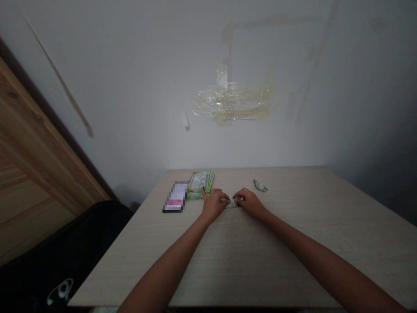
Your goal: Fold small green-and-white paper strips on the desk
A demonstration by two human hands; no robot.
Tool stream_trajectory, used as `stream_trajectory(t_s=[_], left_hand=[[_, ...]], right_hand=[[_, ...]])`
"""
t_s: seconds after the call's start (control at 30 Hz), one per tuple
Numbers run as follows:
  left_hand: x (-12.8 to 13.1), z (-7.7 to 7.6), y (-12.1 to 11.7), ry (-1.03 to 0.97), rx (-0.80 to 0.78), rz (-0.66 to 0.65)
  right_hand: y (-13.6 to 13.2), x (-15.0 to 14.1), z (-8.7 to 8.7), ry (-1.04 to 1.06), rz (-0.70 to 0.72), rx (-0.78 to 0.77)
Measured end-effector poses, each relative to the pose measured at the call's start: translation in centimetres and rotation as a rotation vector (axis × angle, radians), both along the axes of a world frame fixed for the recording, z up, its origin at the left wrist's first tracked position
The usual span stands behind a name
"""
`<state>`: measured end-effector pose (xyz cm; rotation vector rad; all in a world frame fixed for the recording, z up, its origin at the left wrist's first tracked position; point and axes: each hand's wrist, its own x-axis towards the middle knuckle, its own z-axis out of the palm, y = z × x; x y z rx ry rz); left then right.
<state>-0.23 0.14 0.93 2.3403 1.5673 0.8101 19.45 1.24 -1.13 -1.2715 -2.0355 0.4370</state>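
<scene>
My left hand (214,204) and my right hand (250,203) meet near the middle of the table. Pinched between their fingertips is a small green-and-white patterned piece (232,203), paper or thin wrapper; I cannot tell which. The fingers partly cover it, and it lies close to the tabletop. Just beyond my left hand lies a flat green-and-white printed packet (199,179), its near edge close to my left thumb. Past my right hand, a small crumpled or folded green-and-white piece (260,185) rests apart on the table.
A phone (176,198) with a blurred-out screen lies left of the packet. The pale wooden table (293,261) meets a wall (146,87) patched with clear tape (234,102). At left are a wooden panel (35,174) and a black cloth item (71,243) with a white print.
</scene>
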Motion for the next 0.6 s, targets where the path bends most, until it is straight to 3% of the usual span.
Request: stream_trajectory(t_s=[0.37, 0.6], left_hand=[[-0.12, -0.36, 0.13, -0.029, 0.050, -0.007], [-0.42, -0.02, -0.25, 0.085, 0.096, -0.131]], right_hand=[[0.17, -0.09, -0.78, 0.049, 0.028, 0.036], [-0.06, 0.07, -0.69, 0.032, 0.021, 0.105]])
